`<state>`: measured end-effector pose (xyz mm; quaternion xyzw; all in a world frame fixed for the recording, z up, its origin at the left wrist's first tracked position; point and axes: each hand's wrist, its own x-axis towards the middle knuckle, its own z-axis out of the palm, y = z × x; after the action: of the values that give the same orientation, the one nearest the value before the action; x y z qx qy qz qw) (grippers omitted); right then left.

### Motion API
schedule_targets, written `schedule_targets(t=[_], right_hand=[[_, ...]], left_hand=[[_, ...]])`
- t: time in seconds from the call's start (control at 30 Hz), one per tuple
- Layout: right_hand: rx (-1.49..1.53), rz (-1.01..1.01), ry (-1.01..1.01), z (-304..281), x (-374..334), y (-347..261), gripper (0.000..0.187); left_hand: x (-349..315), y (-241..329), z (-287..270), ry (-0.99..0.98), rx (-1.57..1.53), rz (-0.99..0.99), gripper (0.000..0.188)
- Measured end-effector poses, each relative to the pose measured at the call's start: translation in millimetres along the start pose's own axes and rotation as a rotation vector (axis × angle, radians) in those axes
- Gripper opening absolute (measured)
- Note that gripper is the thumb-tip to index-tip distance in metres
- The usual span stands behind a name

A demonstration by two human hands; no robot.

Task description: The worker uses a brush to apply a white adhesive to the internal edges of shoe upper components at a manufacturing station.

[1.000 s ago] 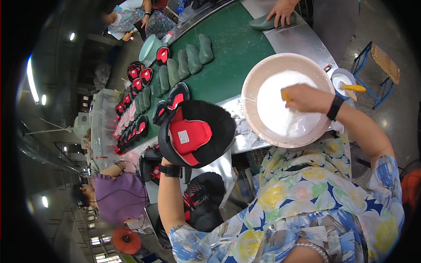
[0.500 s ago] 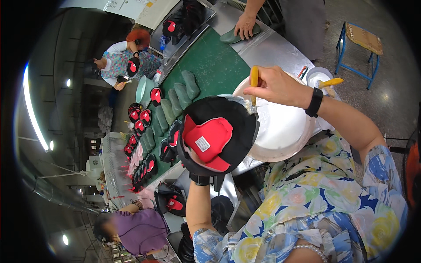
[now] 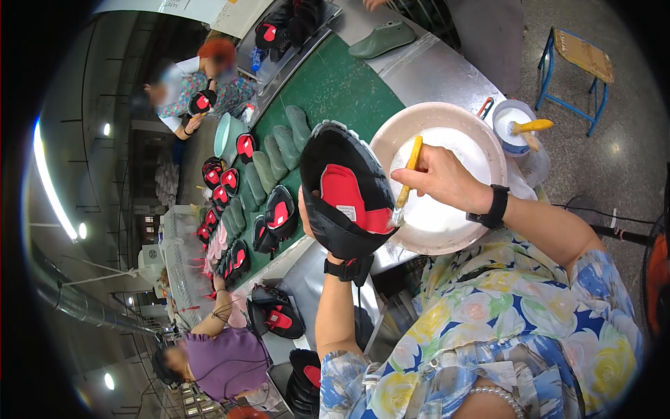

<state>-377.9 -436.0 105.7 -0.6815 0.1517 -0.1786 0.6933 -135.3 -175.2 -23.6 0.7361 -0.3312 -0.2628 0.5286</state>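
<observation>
A concrete floor [image 3: 593,150] stretches along the right side, where a blue-framed stool [image 3: 581,57] stands, and strip lights [image 3: 56,185] run along the dark left of the room. Across the middle lies a green work surface [image 3: 359,91] with a bare metal border [image 3: 447,77]; two co-workers are by it, one in purple [image 3: 227,363] at the lower left and one in a flowered apron [image 3: 188,94] at the upper left. On the near edge sits a pale pink basin [image 3: 436,117] of white liquid [image 3: 424,227]. Beside it, in front of the person, a black shoe upper [image 3: 340,183] with a red inside is held up, its opening tilted toward the viewer. The left hand [image 3: 304,215] has hold of it from outside and underneath — mostly hidden, so how far its fingers spread cannot be told. The right hand [image 3: 441,174], over the basin, is closed around the yellow handle of a brush [image 3: 413,160], the bristles down at the upper's right edge. Green shoe lasts [image 3: 277,159] lie in rows beyond — more red-lined uppers [image 3: 281,211] among them. A small blue tub [image 3: 513,149] by the basin holds another yellow-handled brush [image 3: 534,126].
</observation>
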Motion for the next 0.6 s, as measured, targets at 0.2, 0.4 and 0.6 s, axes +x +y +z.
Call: schedule_targets(t=[0.2,0.4,0.6], right_hand=[[0.281,-0.097,0.002,-7.5,-2.0,-21.0,0.027],[-0.074,-0.549,0.024,-29.5,12.1,-29.4,0.019],[-0.174,-1.098,-0.153,12.1,28.3,-45.0,0.017]], left_hand=[[9.7,13.5,-38.6,0.048,-0.046,-0.032,0.027],[-27.5,-2.6,-15.0,0.088,-0.086,-0.057,0.027],[-67.1,-32.9,55.6,0.08,-0.139,-0.082,0.028]])
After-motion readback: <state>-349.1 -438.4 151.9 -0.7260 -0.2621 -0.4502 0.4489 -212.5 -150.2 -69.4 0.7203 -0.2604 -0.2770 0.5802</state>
